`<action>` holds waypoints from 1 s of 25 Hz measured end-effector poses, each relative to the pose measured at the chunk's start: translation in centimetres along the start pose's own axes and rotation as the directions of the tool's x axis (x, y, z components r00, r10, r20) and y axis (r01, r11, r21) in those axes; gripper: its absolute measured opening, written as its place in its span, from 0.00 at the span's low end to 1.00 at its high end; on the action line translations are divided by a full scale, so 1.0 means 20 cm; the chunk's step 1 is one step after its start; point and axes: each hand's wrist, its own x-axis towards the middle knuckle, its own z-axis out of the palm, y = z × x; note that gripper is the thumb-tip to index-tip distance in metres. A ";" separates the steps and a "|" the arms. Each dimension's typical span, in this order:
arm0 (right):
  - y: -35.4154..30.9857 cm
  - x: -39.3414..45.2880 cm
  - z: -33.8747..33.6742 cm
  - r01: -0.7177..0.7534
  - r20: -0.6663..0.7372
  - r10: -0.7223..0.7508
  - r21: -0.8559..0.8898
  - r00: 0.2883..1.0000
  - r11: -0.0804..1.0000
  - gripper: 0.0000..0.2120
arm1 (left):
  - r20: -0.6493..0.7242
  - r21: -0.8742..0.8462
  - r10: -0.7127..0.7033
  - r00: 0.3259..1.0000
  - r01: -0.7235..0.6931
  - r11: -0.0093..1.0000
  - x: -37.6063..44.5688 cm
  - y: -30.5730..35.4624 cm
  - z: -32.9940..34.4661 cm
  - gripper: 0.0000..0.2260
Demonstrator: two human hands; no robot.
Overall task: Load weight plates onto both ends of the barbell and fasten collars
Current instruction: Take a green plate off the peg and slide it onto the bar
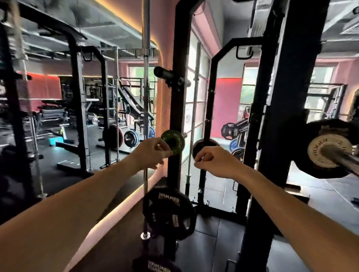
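My left grip (152,153) pinches a small green plate (173,140) on the rack upright (176,107); my right grip (212,160) is curled on a small dark plate (204,146).

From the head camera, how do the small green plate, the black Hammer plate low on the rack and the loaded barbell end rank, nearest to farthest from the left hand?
1. Small green plate: pinched in the left hand.
2. Black Hammer plate: below the hand, on the rack.
3. Loaded barbell end: far right, past the right hand.

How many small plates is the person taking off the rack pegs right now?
2: a green plate pinched by the left hand, and a black plate behind the right hand. Others may be hidden.
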 end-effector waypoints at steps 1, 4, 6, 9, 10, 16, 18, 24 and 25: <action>-0.02 0.07 0.08 -0.003 -0.007 0.003 0.012 1.000 1.000 0.02 | -0.002 0.008 -0.003 1.000 0.003 1.000 0.03 -0.09 -0.07 0.06; -0.07 0.28 0.31 -0.037 -0.021 0.037 0.016 0.999 0.999 0.03 | 0.006 0.022 -0.017 1.000 0.017 1.000 0.16 -0.34 -0.26 0.05; -0.10 0.42 0.43 -0.056 -0.024 0.056 0.010 0.998 0.998 0.03 | 0.017 0.039 -0.024 1.000 0.023 0.999 0.26 -0.50 -0.38 0.04; -0.09 0.57 0.55 -0.095 -0.050 0.097 0.031 0.994 0.995 0.03 | 0.050 0.034 -0.043 0.998 0.041 0.999 0.42 -0.69 -0.46 0.03; -0.08 0.60 0.57 -0.116 -0.054 0.117 0.036 0.992 0.993 0.03 | 0.064 0.030 -0.048 0.997 0.046 0.998 0.47 -0.73 -0.46 0.04; 0.07 0.86 0.59 -0.216 -0.087 0.218 0.036 0.972 0.976 0.02 | 0.106 -0.023 -0.016 0.994 0.018 1.000 0.83 -0.87 -0.37 0.04; 0.14 0.96 0.58 -0.226 -0.093 0.228 0.035 0.969 0.973 0.03 | 0.120 -0.045 -0.024 0.992 0.030 0.999 0.93 -0.91 -0.32 0.05; 0.49 1.46 0.58 -0.238 -0.119 0.246 0.080 0.962 0.968 0.06 | 0.133 -0.045 -0.047 0.990 0.053 0.998 1.45 -1.02 -0.12 0.04; 0.55 1.55 0.57 -0.242 -0.131 0.251 0.082 0.959 0.967 0.07 | 0.129 -0.031 -0.049 0.990 0.053 0.998 1.56 -1.04 -0.09 0.04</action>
